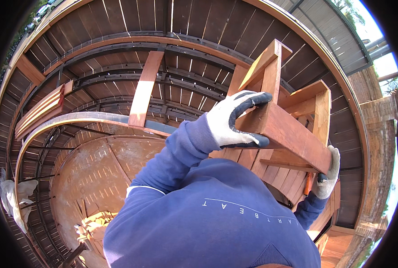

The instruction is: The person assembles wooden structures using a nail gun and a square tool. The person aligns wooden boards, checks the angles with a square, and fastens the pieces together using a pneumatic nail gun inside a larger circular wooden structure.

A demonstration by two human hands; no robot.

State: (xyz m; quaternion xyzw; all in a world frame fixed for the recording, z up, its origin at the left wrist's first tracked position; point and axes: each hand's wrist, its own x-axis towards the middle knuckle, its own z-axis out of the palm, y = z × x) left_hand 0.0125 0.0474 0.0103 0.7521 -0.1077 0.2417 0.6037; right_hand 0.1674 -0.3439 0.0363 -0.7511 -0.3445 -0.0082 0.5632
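Observation:
A reddish-brown wooden frame [297, 136], built of boards with legs or uprights like a small stool, is held tilted in front of my chest. Both hands wear white gloves with dark fingertips. My left hand [234, 119] grips the frame's near left corner, thumb and fingers spread round the board's end. At the other end of the same board, my right hand [330, 174] is closed round the edge, part of its fingers hidden behind the wood. An orange-handled tool [308, 184] shows just left of the right hand; its kind is unclear.
Round me curves a slatted wooden structure on dark metal ribs. A loose plank [146, 87] bridges two of its curved rails, and stacked boards [42, 109] lie on the left. Wood offcuts [94, 228] and white plastic sheeting [18, 194] are lower left.

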